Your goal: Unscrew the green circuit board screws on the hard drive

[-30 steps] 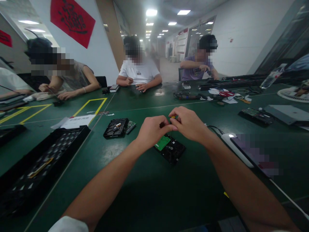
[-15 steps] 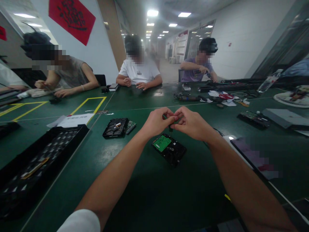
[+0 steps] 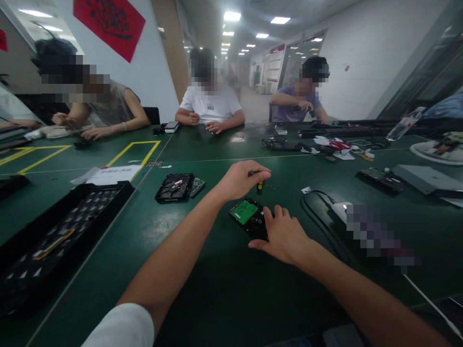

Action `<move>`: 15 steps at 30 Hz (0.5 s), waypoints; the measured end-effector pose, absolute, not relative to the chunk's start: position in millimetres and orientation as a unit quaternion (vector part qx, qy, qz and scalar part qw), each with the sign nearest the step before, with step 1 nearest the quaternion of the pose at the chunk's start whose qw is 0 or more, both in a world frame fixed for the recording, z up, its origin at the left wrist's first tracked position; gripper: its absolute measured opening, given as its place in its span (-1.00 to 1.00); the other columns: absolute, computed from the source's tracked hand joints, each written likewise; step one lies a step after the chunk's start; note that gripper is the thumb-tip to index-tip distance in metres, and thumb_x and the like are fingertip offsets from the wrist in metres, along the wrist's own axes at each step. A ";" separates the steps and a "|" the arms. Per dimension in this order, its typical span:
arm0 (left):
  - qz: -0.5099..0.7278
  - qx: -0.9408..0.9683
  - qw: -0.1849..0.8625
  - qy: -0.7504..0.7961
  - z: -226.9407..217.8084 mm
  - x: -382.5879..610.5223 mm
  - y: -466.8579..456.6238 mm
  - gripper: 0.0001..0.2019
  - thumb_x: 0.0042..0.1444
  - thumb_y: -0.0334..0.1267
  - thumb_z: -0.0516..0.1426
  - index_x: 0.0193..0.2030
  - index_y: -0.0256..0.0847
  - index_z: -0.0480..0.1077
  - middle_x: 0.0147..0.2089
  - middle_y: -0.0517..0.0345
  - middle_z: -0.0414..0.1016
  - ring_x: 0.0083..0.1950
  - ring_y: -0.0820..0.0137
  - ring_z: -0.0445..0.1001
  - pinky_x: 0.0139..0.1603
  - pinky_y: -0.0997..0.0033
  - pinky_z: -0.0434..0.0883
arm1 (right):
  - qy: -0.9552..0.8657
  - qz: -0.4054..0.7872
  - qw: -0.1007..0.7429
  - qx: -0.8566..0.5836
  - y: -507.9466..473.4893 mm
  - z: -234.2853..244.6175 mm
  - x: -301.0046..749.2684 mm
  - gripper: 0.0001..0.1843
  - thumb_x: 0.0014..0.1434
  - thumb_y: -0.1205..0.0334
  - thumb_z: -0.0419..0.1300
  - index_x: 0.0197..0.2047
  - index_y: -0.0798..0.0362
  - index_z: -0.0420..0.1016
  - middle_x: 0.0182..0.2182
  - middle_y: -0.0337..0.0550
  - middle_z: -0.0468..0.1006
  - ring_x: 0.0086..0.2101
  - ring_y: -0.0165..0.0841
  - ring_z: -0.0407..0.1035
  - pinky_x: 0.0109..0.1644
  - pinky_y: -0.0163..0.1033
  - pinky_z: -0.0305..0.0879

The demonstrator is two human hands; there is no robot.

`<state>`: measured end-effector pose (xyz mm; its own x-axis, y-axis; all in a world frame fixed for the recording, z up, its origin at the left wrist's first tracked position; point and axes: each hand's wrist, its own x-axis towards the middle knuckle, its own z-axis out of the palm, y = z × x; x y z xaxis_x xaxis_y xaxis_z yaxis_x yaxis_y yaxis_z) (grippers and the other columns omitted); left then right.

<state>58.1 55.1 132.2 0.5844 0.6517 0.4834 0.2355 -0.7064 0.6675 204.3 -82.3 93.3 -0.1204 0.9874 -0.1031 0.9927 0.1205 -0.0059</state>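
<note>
Left hand [image 3: 241, 179] pinching the top of the screwdriver [image 3: 259, 188] — upright, shaft down at the drive's [image 3: 244, 212] far side. Right hand [image 3: 287, 236] spread over that drive's right part, green board [image 3: 243, 211] showing. It's mid-surface [image 3: 217, 289] — second drive [image 3: 175, 187] farther left, black tray [image 3: 117, 205] left of that, phone [image 3: 376, 231] to the right.

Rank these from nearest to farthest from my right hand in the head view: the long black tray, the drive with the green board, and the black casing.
From your right hand:
1. Drive with the green board: right by your fingers, partly covered.
2. Black casing: off to the left.
3. Long black tray: farther left.
</note>
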 end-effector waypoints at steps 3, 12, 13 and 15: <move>0.347 0.852 0.306 0.246 133.1 55.0 56.7 -0.73 0.39 -0.17 0.14 0.07 -0.15 0.61 0.09 0.05 0.66 0.11 0.25 0.61 0.18 0.22 0.49 | 0.760 -0.069 0.042 0.645 -76.0 86.3 216.5 -0.10 0.09 -0.42 0.27 0.20 0.17 0.42 0.08 0.36 0.49 0.06 0.21 0.40 0.01 0.15 0.38; 0.300 0.868 0.322 0.230 135.2 36.2 63.6 -0.62 0.43 -0.20 0.07 0.29 -0.21 0.46 0.17 -0.04 0.61 0.10 0.25 0.61 0.11 0.25 0.52 | 0.827 -0.255 -0.015 0.502 -3.1 81.2 290.2 0.15 -0.10 0.05 0.51 0.49 0.04 0.13 0.41 0.13 0.25 0.34 0.07 0.19 0.42 0.09 0.10; 0.303 0.868 0.317 0.234 135.0 34.9 64.1 -0.61 0.42 -0.19 0.08 0.31 -0.19 0.45 0.17 -0.03 0.61 0.06 0.26 0.61 0.06 0.27 0.53 | 0.829 -0.279 -0.025 0.485 4.3 77.8 299.7 0.16 -0.07 0.07 0.50 0.51 0.01 0.10 0.46 0.09 0.18 0.38 0.05 0.15 0.45 0.08 0.05; 0.308 0.869 0.308 0.235 134.6 33.9 64.5 -0.60 0.41 -0.18 0.09 0.31 -0.16 0.44 0.12 0.00 0.62 -0.01 0.30 0.61 -0.01 0.32 0.52 | 0.826 -0.289 -0.057 0.480 12.7 70.2 314.4 0.14 -0.03 0.09 0.47 0.53 0.01 0.07 0.50 0.08 0.07 0.44 0.03 0.03 0.50 0.09 -0.07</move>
